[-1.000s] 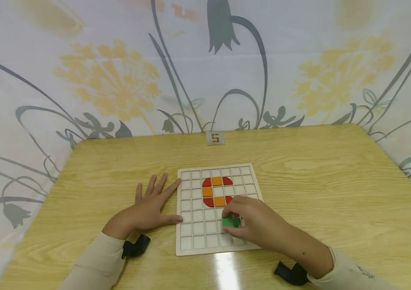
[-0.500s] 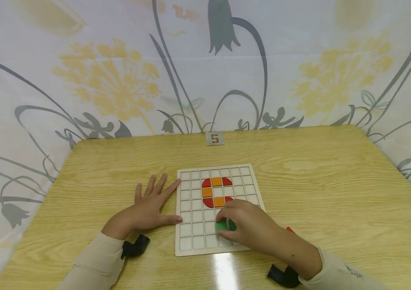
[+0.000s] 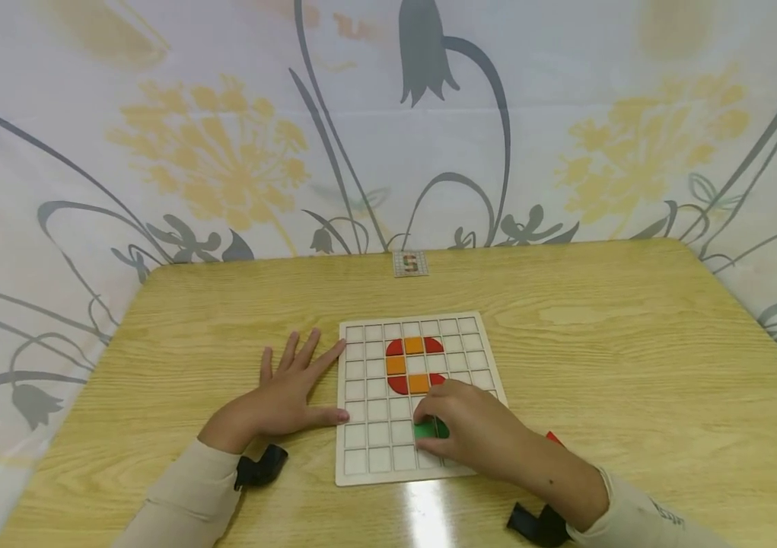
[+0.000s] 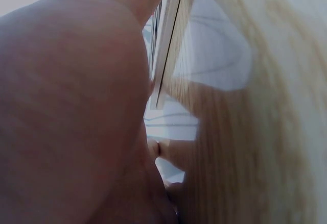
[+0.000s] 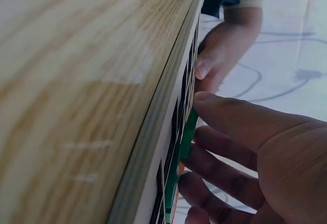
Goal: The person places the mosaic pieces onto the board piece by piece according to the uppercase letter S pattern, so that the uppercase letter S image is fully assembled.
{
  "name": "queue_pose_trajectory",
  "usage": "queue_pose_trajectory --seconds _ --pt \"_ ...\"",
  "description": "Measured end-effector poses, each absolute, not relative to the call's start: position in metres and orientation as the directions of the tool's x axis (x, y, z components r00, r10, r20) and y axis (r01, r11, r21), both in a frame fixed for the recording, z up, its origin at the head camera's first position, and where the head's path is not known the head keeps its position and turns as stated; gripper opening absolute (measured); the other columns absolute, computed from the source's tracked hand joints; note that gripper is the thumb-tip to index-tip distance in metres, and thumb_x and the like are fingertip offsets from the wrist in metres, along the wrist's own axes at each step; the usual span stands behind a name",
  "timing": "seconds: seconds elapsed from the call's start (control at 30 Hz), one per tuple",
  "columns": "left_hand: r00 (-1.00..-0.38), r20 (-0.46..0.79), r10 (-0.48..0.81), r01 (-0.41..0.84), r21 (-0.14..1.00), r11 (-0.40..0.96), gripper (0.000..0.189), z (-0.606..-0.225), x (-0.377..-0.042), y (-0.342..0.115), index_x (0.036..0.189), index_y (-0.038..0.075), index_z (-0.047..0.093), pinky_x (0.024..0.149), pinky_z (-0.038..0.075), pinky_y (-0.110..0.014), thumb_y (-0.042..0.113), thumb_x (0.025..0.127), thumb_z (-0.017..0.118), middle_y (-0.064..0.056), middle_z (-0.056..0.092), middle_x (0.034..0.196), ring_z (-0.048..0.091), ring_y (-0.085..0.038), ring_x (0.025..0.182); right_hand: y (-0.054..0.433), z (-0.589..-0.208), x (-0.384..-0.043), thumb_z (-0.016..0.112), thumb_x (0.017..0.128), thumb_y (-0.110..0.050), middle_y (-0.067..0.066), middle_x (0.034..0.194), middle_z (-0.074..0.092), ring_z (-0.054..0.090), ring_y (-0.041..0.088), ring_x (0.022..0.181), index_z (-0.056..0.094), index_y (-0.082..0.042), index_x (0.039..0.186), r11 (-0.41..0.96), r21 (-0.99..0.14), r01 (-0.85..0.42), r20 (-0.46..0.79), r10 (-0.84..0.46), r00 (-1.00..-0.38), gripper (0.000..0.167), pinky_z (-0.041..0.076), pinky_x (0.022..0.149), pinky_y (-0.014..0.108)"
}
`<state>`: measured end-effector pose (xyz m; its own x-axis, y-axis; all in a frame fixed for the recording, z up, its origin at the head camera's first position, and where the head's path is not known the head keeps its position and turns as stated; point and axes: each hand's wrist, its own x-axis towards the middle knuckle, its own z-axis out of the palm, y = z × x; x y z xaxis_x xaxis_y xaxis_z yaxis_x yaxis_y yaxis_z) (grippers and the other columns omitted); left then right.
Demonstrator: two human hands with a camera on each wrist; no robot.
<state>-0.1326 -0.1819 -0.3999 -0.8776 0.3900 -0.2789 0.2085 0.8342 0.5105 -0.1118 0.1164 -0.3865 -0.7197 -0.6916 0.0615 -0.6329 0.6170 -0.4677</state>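
A pale wooden grid board (image 3: 367, 458) lies on the table. Toward its near side, my right hand (image 3: 480, 426) pinches a green square tile (image 3: 424, 431) over a cell, thumb on the near edge, fingers on the far one. Another green tile (image 5: 172, 183) shows in the right wrist view, lying farther along the board. Red rounded-corner tiles (image 3: 395, 348) and orange square tiles (image 3: 396, 365) form a C-like curve in the grid; my right fingers partly cover the lower right red one. My left hand (image 3: 285, 396) lies spread on the table, index fingertip and thumb at the board's left edge.
A small card (image 3: 411, 264) with an S-shaped grid pattern lies at the table's back edge. A red piece (image 3: 555, 438) peeks out beside my right forearm. Black wrist mounts sit by both cuffs. A flower-patterned curtain (image 3: 237, 152) stands behind the table.
My right hand has moved slightly left and nearer with the green tile, then settled low over the grid. The red piece has come into view by the forearm. My left hand stays put.
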Motion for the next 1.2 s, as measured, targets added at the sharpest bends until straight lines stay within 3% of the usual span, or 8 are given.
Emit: queue_pose_trajectory --seconds 0.43,1.2 --pt "-0.877 -0.275 0.394 0.218 0.503 0.836 0.100 -0.4017 -0.1361 -0.1782 0.162 0.031 0.014 0.112 -0.020 -0.069 0.063 0.085 0.068 -0.015 -0.008 0.169 -0.020 -0.043 0.152 0.1206 -0.3898 -0.1119 0.083 0.082 -0.029 -0.010 0.093 0.066 0.054 0.005 0.085 0.074 -0.019 0.090 0.652 -0.416 -0.634 0.067 -0.673 -0.736 0.015 0.052 0.073 0.025" --pt "-0.882 -0.272 0.385 0.211 0.501 0.839 0.100 -0.4051 -0.1339 -0.1819 0.162 0.032 0.013 0.111 -0.020 -0.070 0.066 0.085 0.067 -0.013 -0.010 0.169 -0.021 -0.042 0.152 0.1187 -0.3925 -0.1143 0.084 0.082 -0.030 -0.010 0.087 0.053 0.047 0.004 0.077 0.072 -0.019 0.094 0.652 -0.478 -0.588 0.028 -0.658 -0.752 0.020 0.046 0.070 0.020"
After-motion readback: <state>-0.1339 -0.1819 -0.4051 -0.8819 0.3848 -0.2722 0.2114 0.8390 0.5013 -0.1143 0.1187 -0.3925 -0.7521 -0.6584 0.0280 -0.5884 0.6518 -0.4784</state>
